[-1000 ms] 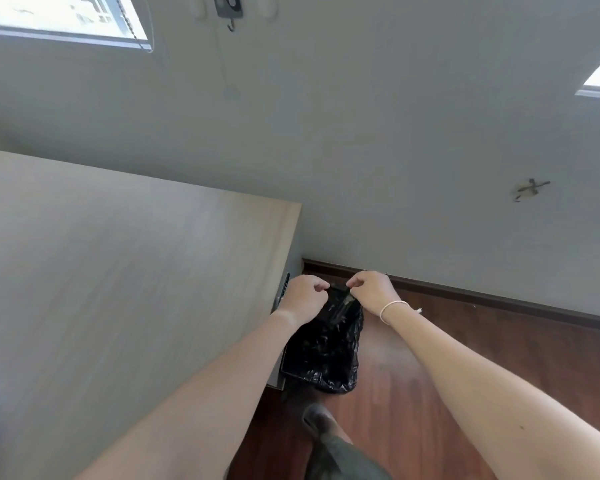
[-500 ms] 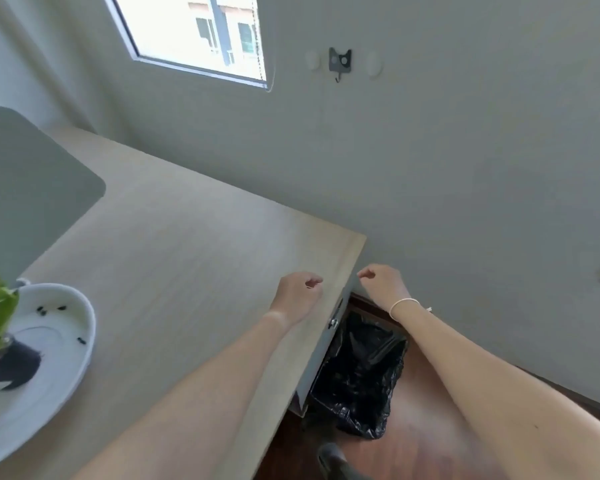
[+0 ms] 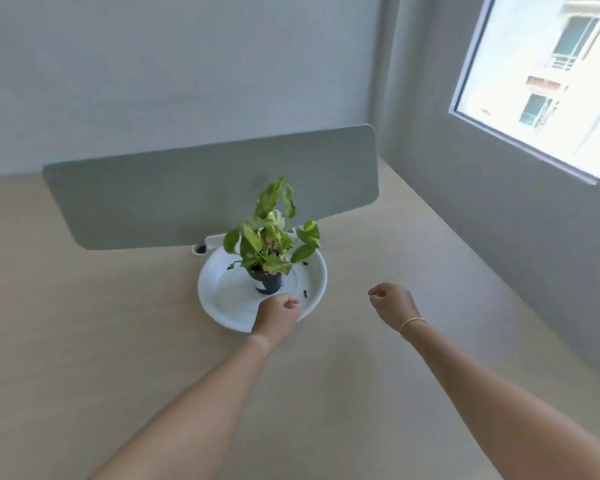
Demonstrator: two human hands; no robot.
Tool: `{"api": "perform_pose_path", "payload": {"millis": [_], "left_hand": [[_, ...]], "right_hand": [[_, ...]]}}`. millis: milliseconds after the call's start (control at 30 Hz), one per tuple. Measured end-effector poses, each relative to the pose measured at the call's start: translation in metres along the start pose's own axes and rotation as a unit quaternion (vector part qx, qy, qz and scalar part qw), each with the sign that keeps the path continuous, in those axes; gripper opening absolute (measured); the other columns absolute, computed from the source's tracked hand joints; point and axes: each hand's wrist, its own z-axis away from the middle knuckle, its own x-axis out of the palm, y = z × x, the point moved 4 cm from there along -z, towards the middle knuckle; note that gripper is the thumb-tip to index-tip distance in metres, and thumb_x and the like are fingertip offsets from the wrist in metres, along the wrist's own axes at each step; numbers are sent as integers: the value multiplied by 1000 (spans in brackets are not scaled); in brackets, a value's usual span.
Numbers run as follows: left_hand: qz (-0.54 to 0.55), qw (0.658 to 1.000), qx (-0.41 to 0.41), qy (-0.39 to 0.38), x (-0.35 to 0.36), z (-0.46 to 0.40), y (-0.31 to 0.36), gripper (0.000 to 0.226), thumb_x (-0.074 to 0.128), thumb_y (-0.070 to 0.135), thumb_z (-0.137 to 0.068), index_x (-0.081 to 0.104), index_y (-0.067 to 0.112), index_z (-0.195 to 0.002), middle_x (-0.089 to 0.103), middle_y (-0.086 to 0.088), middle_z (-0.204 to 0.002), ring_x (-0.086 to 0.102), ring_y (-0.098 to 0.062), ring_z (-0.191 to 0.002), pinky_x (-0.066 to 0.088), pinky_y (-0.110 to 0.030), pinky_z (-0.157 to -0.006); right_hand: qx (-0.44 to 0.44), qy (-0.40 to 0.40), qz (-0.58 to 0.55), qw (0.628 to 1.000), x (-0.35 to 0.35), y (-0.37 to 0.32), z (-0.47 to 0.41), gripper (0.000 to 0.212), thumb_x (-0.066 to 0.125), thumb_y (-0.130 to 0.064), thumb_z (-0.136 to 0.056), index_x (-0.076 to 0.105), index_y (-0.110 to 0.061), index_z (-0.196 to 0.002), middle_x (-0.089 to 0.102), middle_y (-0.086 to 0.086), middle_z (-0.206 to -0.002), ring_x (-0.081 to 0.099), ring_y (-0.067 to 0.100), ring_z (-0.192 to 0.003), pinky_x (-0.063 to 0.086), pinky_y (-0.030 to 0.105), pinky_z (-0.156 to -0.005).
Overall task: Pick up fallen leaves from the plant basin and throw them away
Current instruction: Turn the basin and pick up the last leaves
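Leaf debris (image 3: 305,293), visible as small dark specks, lies on the floor of the white plant basin (image 3: 219,292), on the side nearest the person and to the right of the pot; another speck sits at the far right by the rim. One small dark-green piece (image 3: 234,265) lies on the basin floor to the left of the pot. Whether these are whole leaves or fragments cannot be told.

The basin holds a small dark pot (image 3: 268,280), standing slightly tilted near its centre, with a green and yellow-variegated plant (image 3: 269,235) rising from it. The basin rests on the pale wood counter (image 3: 84,323), just in front of a grey divider panel (image 3: 187,192).

Left hand (image 3: 278,315): grip clenched into a loose fist, fingers curled in, positioned over the near rim of the basin. Nothing can be seen in it, and contact with the rim cannot be told.

Right hand (image 3: 392,304): grip likewise curled closed, nothing visible inside, held above bare counter to the right of the basin and apart from it. A thin bracelet (image 3: 411,322) circles that wrist.

A window (image 3: 541,81) is set in the wall to the right.
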Motion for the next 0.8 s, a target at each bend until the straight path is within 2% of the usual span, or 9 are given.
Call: {"api": "perform_pose_path", "payload": {"millis": [100,200,300,333,433,500,600,700,800], "left_hand": [[40,994,-58,79,-47,-1,-35,28,48,11,-89,66,12,-110,64,-6,-113,57,-20,-104,37,-19,-84],[79,975,-115,173,-83,5,-68,28,49,6,-86,67,6,-108,65,-9,-111,56,-21,-100,36,-20,-81],[102,958,-161,216,-102,5,-88,18,56,11,-84,65,7,-99,63,-10,-97,56,-29,-95,40,-28,-72],[112,952,-180,222,-105,2,-94,25,59,16,-83,62,5,-104,62,-10,-100,56,-29,-96,43,-30,-74],[151,940,-233,199,-102,-10,-107,62,66,26,-78,45,3,-131,55,-15,-130,56,-33,-112,52,-38,-91],[184,937,-239,175,-93,-19,-105,62,66,21,-80,40,4,-133,51,-14,-132,55,-30,-103,55,-36,-79],[196,944,-217,154,-81,-32,-101,43,60,9,-78,51,10,-120,59,-12,-120,57,-26,-88,54,-29,-58],[185,951,-199,146,-75,-41,-99,38,48,3,-77,55,16,-112,60,-5,-100,55,-19,-72,57,-35,-64],[204,949,-190,148,-76,-47,-103,39,42,-3,-76,56,14,-108,57,-1,-85,49,-20,-66,54,-35,-65]], "right_hand": [[-32,-54,43,997,42,-37,-13,30,49,-11,-86,68,-6,-109,69,15,-107,62,30,-101,48,32,-86],[-53,-99,92,989,73,-63,-22,42,52,-17,-89,54,-7,-129,61,16,-127,56,31,-118,44,33,-97],[-55,-98,109,988,87,-75,-33,50,52,-17,-89,43,-5,-137,56,19,-133,53,33,-121,44,35,-97],[-54,-96,113,987,90,-78,-38,51,52,-16,-89,41,-4,-138,55,19,-133,53,34,-122,44,35,-97],[-43,-97,114,988,93,-79,-53,54,52,-15,-88,39,-4,-139,50,21,-135,53,36,-120,44,38,-98],[-35,-94,108,989,93,-76,-63,56,51,-13,-87,39,-6,-140,48,21,-133,55,37,-115,47,39,-95],[-26,-95,99,990,92,-70,-72,54,49,-9,-85,40,-8,-139,50,21,-132,55,37,-114,47,36,-89],[-21,-98,78,992,92,-61,-78,51,48,-6,-84,44,-7,-135,55,20,-126,55,35,-112,44,31,-79],[-13,-91,60,994,94,-53,-79,50,49,-7,-83,47,-8,-133,61,20,-118,59,34,-106,41,25,-68]]}}
